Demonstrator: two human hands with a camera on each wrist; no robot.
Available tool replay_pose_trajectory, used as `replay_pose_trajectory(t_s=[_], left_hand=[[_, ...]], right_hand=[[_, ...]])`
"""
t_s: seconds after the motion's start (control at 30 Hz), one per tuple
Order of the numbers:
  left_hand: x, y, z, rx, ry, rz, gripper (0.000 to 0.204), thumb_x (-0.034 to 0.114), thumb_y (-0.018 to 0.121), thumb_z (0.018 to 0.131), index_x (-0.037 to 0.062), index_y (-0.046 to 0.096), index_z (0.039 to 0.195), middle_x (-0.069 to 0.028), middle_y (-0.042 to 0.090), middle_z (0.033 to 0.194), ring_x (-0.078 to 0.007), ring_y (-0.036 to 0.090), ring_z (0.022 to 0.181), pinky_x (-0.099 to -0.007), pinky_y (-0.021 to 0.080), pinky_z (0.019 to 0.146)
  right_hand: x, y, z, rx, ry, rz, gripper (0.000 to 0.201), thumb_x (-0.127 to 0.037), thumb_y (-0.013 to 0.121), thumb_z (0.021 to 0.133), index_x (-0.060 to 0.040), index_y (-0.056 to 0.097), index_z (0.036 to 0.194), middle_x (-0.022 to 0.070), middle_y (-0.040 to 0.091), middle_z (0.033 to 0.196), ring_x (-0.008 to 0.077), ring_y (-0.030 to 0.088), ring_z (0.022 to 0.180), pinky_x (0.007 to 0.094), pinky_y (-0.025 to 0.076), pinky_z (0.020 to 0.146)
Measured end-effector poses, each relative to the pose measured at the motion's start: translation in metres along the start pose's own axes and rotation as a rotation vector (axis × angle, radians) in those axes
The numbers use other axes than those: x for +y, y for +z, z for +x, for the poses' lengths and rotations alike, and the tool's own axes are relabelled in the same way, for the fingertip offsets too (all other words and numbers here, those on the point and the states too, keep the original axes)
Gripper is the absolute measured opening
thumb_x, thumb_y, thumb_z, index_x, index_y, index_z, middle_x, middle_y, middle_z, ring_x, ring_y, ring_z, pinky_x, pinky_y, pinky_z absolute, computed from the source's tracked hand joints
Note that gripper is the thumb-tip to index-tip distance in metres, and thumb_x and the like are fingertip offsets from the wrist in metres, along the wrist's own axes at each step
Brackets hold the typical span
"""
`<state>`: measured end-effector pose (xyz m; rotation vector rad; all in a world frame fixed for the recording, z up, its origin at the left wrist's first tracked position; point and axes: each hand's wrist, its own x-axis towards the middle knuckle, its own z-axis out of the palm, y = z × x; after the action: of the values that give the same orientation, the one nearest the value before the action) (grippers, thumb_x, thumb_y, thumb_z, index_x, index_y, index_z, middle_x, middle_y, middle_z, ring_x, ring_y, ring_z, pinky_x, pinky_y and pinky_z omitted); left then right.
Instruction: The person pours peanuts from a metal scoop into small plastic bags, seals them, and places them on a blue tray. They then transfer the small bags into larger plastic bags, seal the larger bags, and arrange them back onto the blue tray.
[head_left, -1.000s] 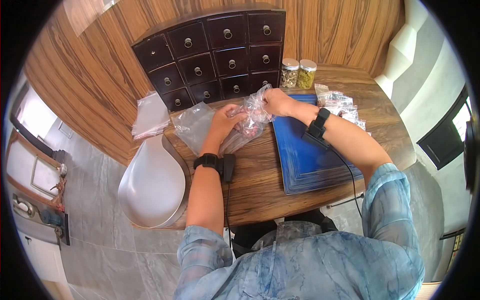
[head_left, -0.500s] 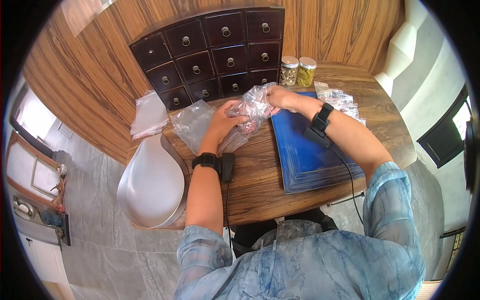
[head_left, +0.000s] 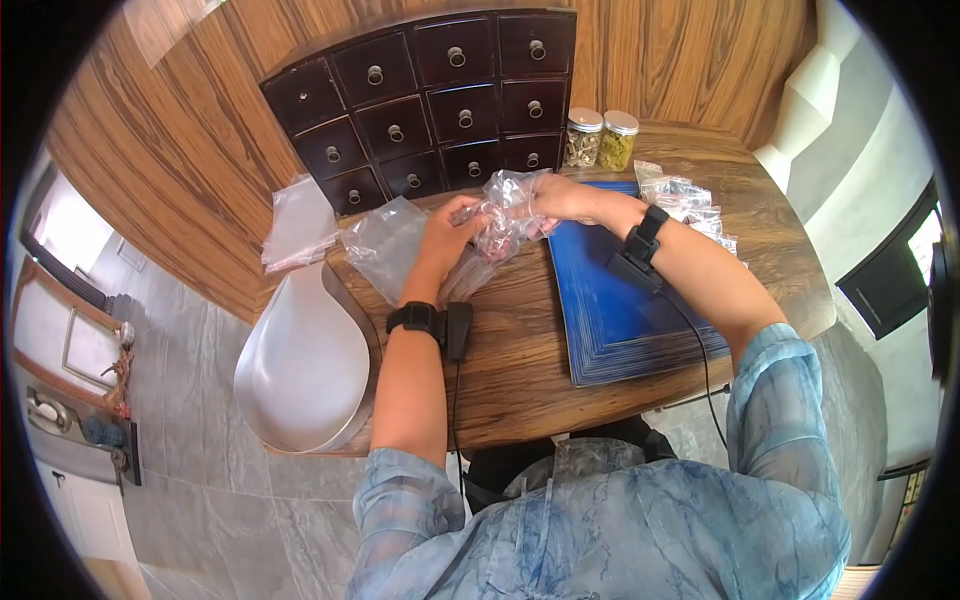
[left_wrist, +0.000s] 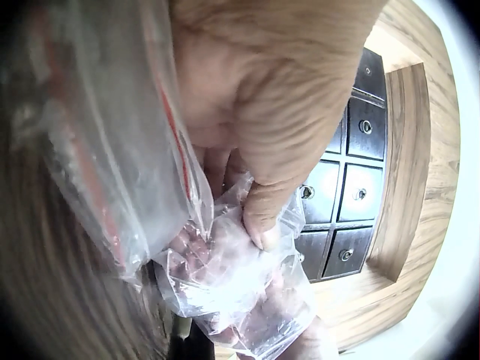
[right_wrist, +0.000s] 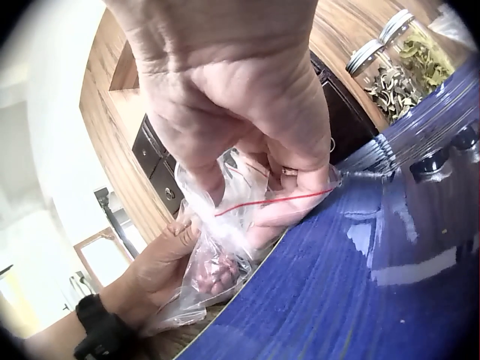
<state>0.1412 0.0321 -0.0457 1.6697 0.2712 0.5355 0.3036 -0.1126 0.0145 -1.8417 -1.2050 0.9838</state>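
Note:
Between both hands is a clear zip bag [right_wrist: 196, 289] with a red strip along its mouth and small pinkish-red pieces [right_wrist: 217, 276] inside. My left hand [head_left: 440, 245] pinches the bag's left side, thumb pressed on the crinkled plastic in the left wrist view. At the mouth, my right hand [head_left: 575, 200] grips the film with curled fingers, some of them behind the clear plastic in the right wrist view. More clear bags [head_left: 385, 245] lie flat beside my left hand. One with red strips [left_wrist: 127, 165] overlaps that palm in the left wrist view.
A dark drawer cabinet [head_left: 430, 105] stands behind the hands. Two lidded jars [head_left: 601, 140] and several small packed bags [head_left: 690, 205] are at the back right. A blue board [head_left: 625, 320] lies under the right forearm. A metal scoop-shaped pan [head_left: 305, 360] and stacked bags [head_left: 300, 225] are left.
My right hand has shifted slightly right and turned lower over the bag's mouth, and the plastic has crumpled differently. My left hand stays on the bag with little movement.

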Motion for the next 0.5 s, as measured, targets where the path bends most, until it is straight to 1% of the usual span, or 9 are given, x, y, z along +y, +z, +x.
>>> replay_pose_trajectory(t_s=[0.03,0.13,0.23,0.33,0.4,0.43,0.5], left_hand=[[0.0,0.001,0.0,0.003,0.012,-0.008,0.021,0.01,0.068,0.083,0.0054,0.063,0.103,0.0001,0.063,0.091,-0.0083,0.057,0.082,-0.0244,0.048,0.072],[0.001,0.002,0.0,-0.002,0.036,-0.028,0.019,0.011,0.068,0.084,0.0058,0.063,0.101,0.0006,0.063,0.09,-0.0079,0.057,0.081,-0.024,0.048,0.07],[-0.002,0.001,0.001,-0.02,0.051,-0.027,0.018,0.01,0.068,0.083,0.0057,0.064,0.1,0.0008,0.063,0.09,-0.0074,0.057,0.08,-0.0234,0.047,0.07],[-0.006,0.001,0.003,-0.022,0.068,-0.008,0.019,0.01,0.07,0.081,0.0053,0.065,0.1,0.0,0.064,0.091,-0.0076,0.056,0.08,-0.0237,0.047,0.071],[0.0,0.002,0.0,-0.006,0.047,-0.013,0.022,0.01,0.072,0.078,0.0049,0.066,0.099,-0.0011,0.064,0.091,-0.009,0.056,0.081,-0.0251,0.046,0.074],[0.002,0.003,-0.001,0.0,0.056,0.015,0.021,0.009,0.071,0.079,0.0049,0.065,0.099,-0.0007,0.064,0.091,-0.0085,0.056,0.08,-0.0243,0.046,0.072],[0.003,0.004,-0.001,0.009,0.073,0.07,0.021,0.007,0.07,0.081,0.0049,0.064,0.1,0.0003,0.063,0.091,-0.0074,0.056,0.079,-0.0228,0.047,0.069]], right_hand=[[0.002,-0.001,0.001,-0.02,-0.01,-0.011,0.03,-0.033,0.068,0.085,-0.0036,0.067,0.092,0.0023,0.062,0.071,0.008,0.055,0.055,0.0203,0.044,0.044],[0.003,-0.001,0.003,-0.011,0.026,-0.056,0.029,-0.031,0.069,0.085,-0.0064,0.066,0.101,0.0009,0.063,0.075,0.0076,0.056,0.056,0.0198,0.042,0.044],[-0.006,0.001,-0.006,0.026,0.05,0.047,0.028,-0.031,0.069,0.085,-0.0073,0.067,0.1,0.0,0.063,0.073,0.0068,0.055,0.056,0.0193,0.041,0.044],[-0.007,0.005,-0.007,0.118,0.022,-0.044,0.031,-0.034,0.073,0.081,-0.0086,0.069,0.097,0.0002,0.063,0.072,0.0059,0.054,0.056,0.0187,0.041,0.044],[-0.001,0.003,-0.001,0.121,0.002,-0.205,0.04,-0.042,0.076,0.075,-0.0067,0.07,0.091,0.0058,0.066,0.074,0.0104,0.061,0.061,0.0239,0.046,0.049],[0.002,0.003,0.002,0.122,-0.009,-0.286,0.044,-0.046,0.077,0.072,-0.0058,0.07,0.088,0.0087,0.067,0.075,0.0126,0.064,0.063,0.0264,0.049,0.051],[0.004,0.005,0.001,0.133,-0.129,-0.353,0.05,-0.05,0.078,0.069,-0.0047,0.07,0.089,0.0113,0.068,0.077,0.0183,0.065,0.068,0.0304,0.051,0.059]])
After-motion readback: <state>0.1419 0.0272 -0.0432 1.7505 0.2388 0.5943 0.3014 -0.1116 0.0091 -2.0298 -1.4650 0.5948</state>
